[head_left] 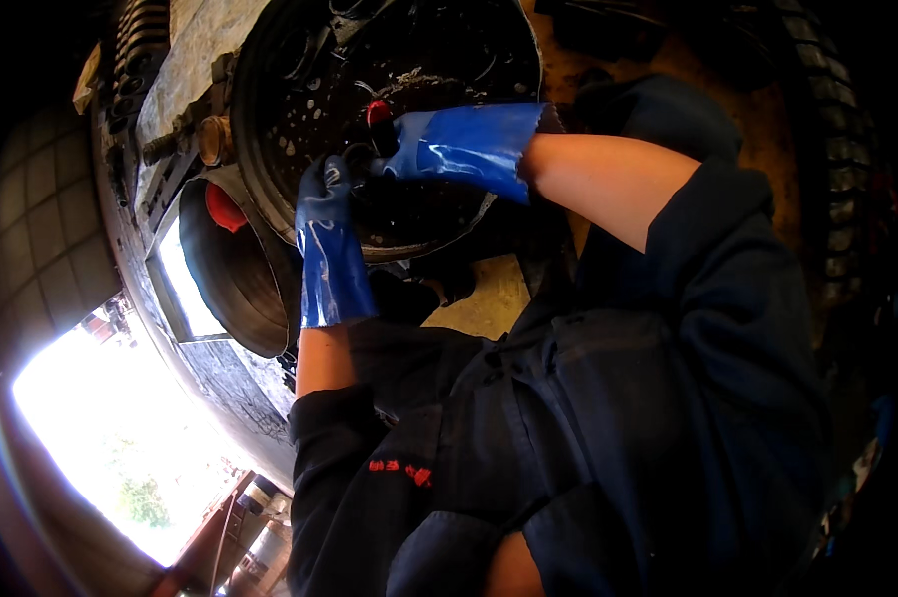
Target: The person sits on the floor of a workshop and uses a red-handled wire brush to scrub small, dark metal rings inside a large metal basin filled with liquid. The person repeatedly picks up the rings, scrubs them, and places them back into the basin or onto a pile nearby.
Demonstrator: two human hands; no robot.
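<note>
Both of my hands wear long blue rubber gloves and meet over a wide dark basin (260, 194). Black liquid (429, 75) with pale bubbles lies in the basin. My right hand (401, 154) is closed around a tool with a red end (379, 112); its working end is hidden. Close against it, my left hand (327, 194) has its fingers curled on a small dark round part (359, 157). Shadow and the gloves hide most of that part, so its exact kind does not show. A few dark parts (354, 10) sit at the basin's far side.
Left of the basin stands an open metal drum (255, 298) with a red piece (226, 207) inside its rim. A rusty round can (215, 140) and a coil spring (142, 55) are farther left. A treaded tyre (832, 139) stands at right. Bright daylight enters lower left.
</note>
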